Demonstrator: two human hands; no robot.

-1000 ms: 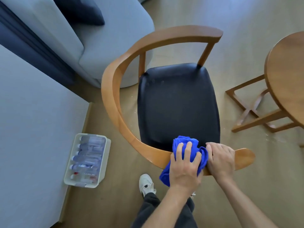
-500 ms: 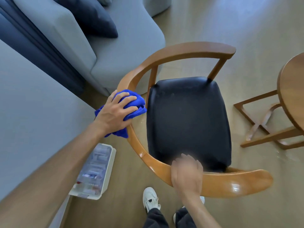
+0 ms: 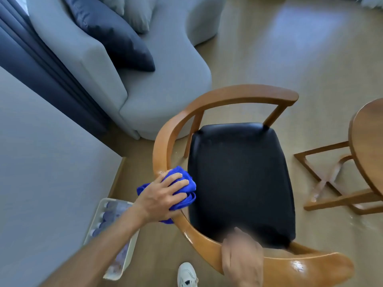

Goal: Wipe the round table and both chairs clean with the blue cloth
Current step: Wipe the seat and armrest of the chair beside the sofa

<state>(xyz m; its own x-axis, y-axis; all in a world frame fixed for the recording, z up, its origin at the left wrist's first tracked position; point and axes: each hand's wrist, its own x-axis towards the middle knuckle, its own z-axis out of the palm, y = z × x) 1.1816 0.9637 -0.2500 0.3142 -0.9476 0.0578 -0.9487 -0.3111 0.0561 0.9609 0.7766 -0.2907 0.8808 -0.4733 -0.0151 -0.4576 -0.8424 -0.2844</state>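
Note:
A wooden chair with a curved backrest rail point(image 3: 238, 95) and a black padded seat point(image 3: 240, 179) stands below me. My left hand point(image 3: 163, 195) grips the bunched blue cloth point(image 3: 185, 183) and presses it on the left side of the rail. My right hand point(image 3: 242, 257) grips the near part of the rail, which looks glossy and wet toward its right end. The edge of the round wooden table point(image 3: 366, 150) shows at the right, with its crossed leg frame point(image 3: 323, 183) below.
A grey sofa point(image 3: 165, 75) with a dark cushion point(image 3: 116, 36) stands behind the chair. A white bin of bottles point(image 3: 113, 226) sits on the floor by a grey surface point(image 3: 47, 183) at the left. My white shoe point(image 3: 187, 274) is under the chair's near rail.
My left hand has slid the cloth from the near rail up the left side, then back toward me along it. My right hand stays on the near rail. The view has tilted up.

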